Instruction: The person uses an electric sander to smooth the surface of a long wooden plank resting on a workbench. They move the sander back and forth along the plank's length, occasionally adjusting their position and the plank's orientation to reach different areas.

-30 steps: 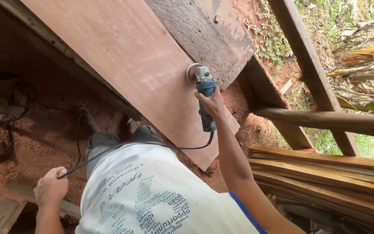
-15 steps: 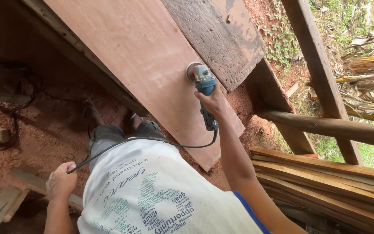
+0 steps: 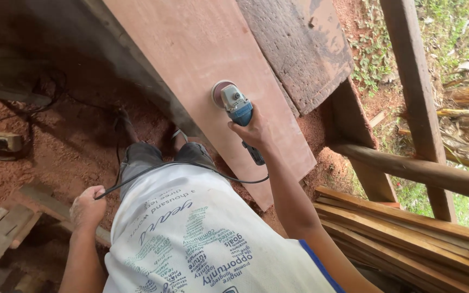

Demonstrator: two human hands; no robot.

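Note:
My right hand (image 3: 253,132) grips the blue body of an angle grinder (image 3: 235,110), whose round sanding disc (image 3: 220,93) lies flat on a long reddish wooden board (image 3: 207,59). The board slopes from upper left down to lower right. A black power cord (image 3: 175,165) runs from the grinder's tail across my white printed shirt to my left hand (image 3: 88,208), which is closed around it low at the left, over the sawdust-covered ground.
A rough dark plank (image 3: 299,49) lies beside the board on the right. Stacked thin wooden slats (image 3: 408,239) sit at lower right under a round pole (image 3: 419,168) and an upright post (image 3: 411,70). Red sawdust covers the ground; wood offcuts (image 3: 1,230) lie at the lower left.
The grinder has slid left across the board, from near its right edge toward the middle. My left hand has stayed closed on the cord. The view has shifted to the left.

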